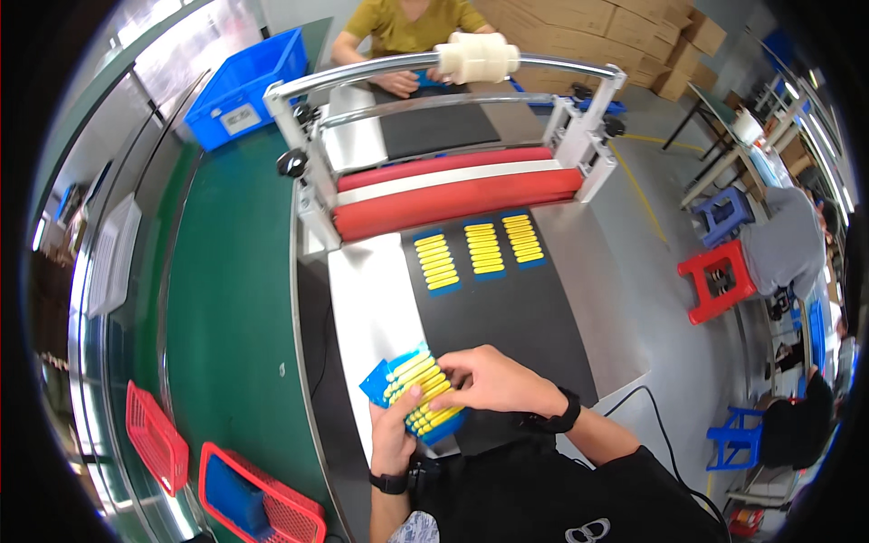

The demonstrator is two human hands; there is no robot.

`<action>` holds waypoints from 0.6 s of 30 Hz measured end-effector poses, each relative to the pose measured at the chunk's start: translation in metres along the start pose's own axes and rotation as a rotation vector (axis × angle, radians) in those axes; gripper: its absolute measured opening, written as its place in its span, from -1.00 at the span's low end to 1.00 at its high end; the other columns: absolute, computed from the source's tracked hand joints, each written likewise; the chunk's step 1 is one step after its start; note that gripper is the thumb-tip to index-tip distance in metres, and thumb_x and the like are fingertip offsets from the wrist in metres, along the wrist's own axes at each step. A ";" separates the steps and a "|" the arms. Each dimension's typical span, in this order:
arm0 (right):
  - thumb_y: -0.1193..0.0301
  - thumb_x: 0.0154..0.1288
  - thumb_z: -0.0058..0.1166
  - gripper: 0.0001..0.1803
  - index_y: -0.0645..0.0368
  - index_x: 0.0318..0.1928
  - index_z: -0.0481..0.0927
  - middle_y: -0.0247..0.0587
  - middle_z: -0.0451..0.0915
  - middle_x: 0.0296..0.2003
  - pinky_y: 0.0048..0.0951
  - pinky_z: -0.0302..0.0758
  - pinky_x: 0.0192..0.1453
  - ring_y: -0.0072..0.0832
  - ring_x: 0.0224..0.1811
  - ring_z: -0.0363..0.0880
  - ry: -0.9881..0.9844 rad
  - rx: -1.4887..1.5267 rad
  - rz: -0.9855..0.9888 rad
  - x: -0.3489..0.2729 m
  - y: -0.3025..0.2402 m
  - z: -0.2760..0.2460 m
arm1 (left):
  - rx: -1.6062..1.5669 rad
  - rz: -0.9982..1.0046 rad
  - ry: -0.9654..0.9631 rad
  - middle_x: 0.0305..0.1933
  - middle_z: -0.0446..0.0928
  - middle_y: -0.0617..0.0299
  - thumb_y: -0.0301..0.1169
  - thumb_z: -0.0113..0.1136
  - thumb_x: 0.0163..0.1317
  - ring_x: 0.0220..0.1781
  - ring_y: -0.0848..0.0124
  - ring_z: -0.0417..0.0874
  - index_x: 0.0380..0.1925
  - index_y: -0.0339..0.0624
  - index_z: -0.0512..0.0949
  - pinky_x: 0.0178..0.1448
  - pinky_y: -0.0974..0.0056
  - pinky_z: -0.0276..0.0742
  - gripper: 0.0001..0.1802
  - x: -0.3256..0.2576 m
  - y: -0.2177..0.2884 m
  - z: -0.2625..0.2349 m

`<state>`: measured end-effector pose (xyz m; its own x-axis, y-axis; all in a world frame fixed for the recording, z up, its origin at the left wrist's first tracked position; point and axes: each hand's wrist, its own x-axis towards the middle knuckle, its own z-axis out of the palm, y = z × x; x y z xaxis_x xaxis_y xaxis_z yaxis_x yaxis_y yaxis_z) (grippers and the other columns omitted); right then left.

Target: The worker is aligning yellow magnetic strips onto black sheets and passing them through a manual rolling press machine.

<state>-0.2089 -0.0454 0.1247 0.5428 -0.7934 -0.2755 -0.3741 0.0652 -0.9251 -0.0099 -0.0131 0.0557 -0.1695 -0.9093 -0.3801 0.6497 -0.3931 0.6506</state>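
Blue cards [412, 389] (fanned) overhang black belt's [543, 317] near edge.

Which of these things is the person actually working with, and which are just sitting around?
In the work:
- left hand and right hand, holding a fan of blue cards with yellow strips
- three more such cards on the black belt
- red roller across the belt

Lying about:
- blue crate
- red baskets
- red stool
- cardboard boxes
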 end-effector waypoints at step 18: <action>0.51 0.27 0.35 -0.51 0.37 0.18 0.53 -0.23 0.71 -0.16 -0.58 0.60 -0.06 -0.63 -0.18 0.66 0.186 0.210 0.006 0.013 0.016 0.036 | -0.061 0.109 0.028 0.10 0.64 0.01 -0.75 0.24 0.19 0.12 0.21 0.71 0.17 -0.29 0.46 0.20 0.16 0.65 -0.48 -0.007 0.007 -0.023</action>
<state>-0.1804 -0.0332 0.0970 0.3860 -0.8889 -0.2467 -0.2020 0.1794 -0.9628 0.0128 -0.0066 0.0475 -0.0748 -0.9417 -0.3281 0.7073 -0.2820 0.6482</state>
